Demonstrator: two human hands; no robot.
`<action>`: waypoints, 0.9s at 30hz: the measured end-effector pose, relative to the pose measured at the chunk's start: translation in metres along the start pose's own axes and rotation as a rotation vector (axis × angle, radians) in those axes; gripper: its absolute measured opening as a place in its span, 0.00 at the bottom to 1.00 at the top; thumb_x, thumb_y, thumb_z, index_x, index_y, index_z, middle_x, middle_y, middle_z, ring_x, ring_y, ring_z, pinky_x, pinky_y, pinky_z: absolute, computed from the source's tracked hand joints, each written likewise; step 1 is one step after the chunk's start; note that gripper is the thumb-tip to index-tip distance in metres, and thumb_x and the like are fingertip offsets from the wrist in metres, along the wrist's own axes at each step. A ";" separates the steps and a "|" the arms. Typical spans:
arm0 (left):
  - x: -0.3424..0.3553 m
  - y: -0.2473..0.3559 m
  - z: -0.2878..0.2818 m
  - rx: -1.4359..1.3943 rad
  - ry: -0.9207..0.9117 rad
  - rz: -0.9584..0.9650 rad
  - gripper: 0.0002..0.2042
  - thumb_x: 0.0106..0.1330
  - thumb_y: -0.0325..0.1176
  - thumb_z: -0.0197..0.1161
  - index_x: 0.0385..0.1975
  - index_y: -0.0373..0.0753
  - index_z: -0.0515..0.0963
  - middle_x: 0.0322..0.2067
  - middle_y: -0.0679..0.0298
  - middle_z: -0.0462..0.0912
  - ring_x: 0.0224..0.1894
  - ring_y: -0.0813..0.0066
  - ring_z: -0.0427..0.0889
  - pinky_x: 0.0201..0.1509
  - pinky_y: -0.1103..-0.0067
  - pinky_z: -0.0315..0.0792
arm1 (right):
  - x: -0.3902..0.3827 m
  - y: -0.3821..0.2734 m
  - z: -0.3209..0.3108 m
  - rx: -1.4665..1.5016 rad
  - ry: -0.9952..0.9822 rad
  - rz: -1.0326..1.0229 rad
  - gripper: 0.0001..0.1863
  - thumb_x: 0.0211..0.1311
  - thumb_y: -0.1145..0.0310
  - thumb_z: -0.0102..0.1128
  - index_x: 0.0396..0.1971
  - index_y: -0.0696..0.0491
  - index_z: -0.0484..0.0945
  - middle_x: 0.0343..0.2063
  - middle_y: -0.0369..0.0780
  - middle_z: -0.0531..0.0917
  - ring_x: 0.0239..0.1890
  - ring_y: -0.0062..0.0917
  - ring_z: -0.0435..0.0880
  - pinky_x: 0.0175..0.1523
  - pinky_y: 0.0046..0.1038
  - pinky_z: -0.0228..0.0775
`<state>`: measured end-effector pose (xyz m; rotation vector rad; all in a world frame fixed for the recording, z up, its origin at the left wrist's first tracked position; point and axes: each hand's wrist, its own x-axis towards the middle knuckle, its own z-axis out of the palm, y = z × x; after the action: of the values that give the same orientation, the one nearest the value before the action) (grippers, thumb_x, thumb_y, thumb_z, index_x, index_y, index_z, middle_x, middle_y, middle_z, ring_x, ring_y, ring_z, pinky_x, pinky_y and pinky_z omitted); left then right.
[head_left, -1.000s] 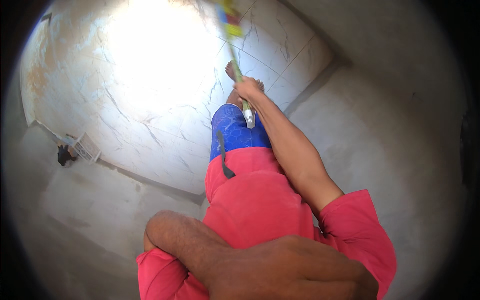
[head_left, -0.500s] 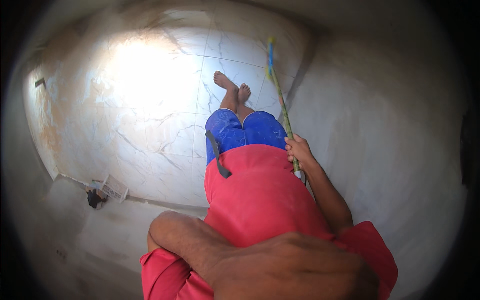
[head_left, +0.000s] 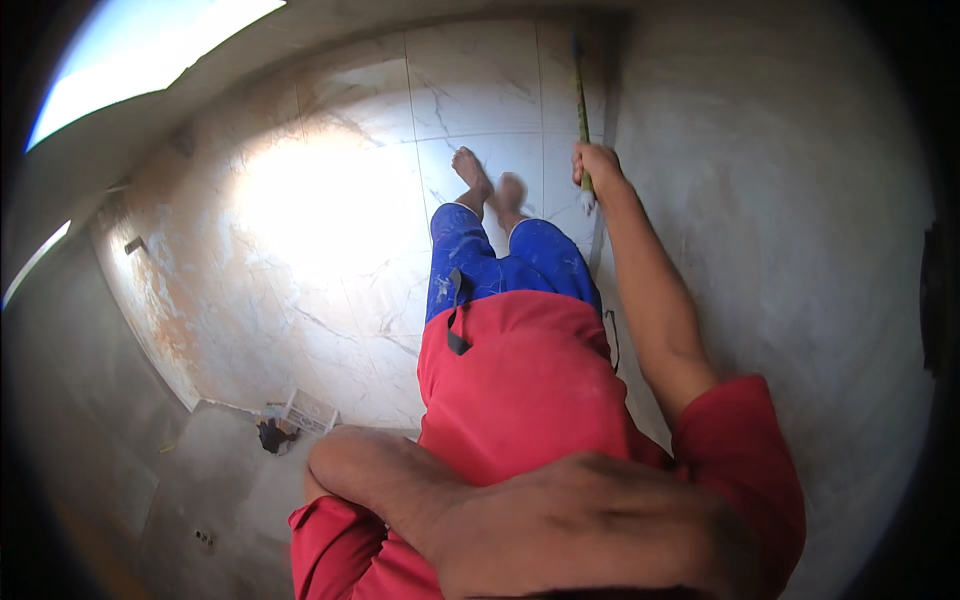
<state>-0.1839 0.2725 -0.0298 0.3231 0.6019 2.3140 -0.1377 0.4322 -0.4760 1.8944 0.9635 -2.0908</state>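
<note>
My right hand [head_left: 597, 165] is closed round a long green pole [head_left: 580, 98], near its white end cap, out beside my legs along the right-hand wall; a small blue piece shows at the pole's far end, too small to make out. My left arm [head_left: 390, 480] is bent across my body at the bottom of the picture, and I cannot see that hand. I wear blue shorts and a red shirt, with a dark strap hanging at the waist. My bare feet are on marble-patterned tiles [head_left: 470, 80], the right one blurred.
A rough grey wall [head_left: 780, 250] runs along my right side. Grey walls curve round the left, with a bright opening [head_left: 120, 60] at top left and a socket [head_left: 204, 538] low down. A white plastic grate-like item [head_left: 310, 410] and a dark bundle [head_left: 275, 437] lie by the tile edge.
My right hand first moved down and right with the pole, then up again, and the pole is now more upright. My view has shifted, bringing the bright opening at top left into sight.
</note>
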 end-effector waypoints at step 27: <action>0.159 -0.330 -0.301 0.195 0.562 -1.463 0.07 0.66 0.26 0.52 0.35 0.28 0.65 0.43 0.47 0.74 0.18 0.80 0.65 0.18 0.86 0.63 | -0.192 -0.085 -0.027 -0.135 0.071 -1.241 0.39 0.54 0.30 0.52 0.37 0.57 0.81 0.26 0.43 0.78 0.35 0.35 0.81 0.60 0.48 0.64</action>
<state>-0.2232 0.4948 -0.4468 -0.5643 0.9000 0.8838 -0.1242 0.4562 -0.2659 1.3696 2.6860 -2.2722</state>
